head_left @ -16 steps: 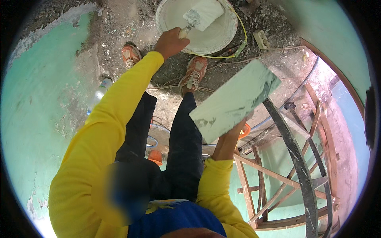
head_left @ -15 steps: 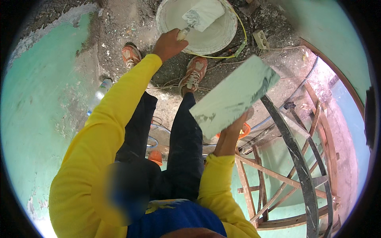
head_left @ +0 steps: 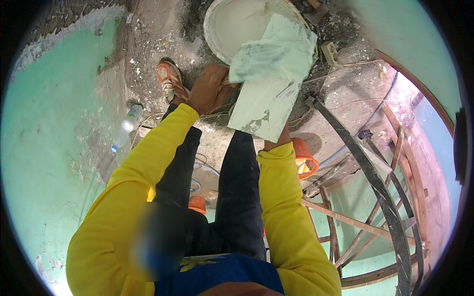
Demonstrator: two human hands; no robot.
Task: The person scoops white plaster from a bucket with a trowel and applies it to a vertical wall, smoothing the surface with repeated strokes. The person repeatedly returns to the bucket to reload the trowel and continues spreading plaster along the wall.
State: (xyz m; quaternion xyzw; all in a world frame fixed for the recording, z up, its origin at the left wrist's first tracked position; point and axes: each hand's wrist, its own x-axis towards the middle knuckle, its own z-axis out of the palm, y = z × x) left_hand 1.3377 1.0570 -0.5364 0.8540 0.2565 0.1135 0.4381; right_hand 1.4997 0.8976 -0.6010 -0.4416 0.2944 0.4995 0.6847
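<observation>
One board (head_left: pixel 266 103) edge seemingly overhangs the bucket (head_left: pixel 209 38).

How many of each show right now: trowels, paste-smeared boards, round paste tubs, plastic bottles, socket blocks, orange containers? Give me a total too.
Trowel: 1
Paste-smeared board: 1
Round paste tub: 1
Plastic bottle: 1
Socket block: 1
Orange containers: 2, both partly hidden
Total: 7

We've 1 view: head-worn left fisheye, facing down, yellow sleeves (head_left: pixel 291 212) close, floor (head_left: pixel 148 29) farther off.
</observation>
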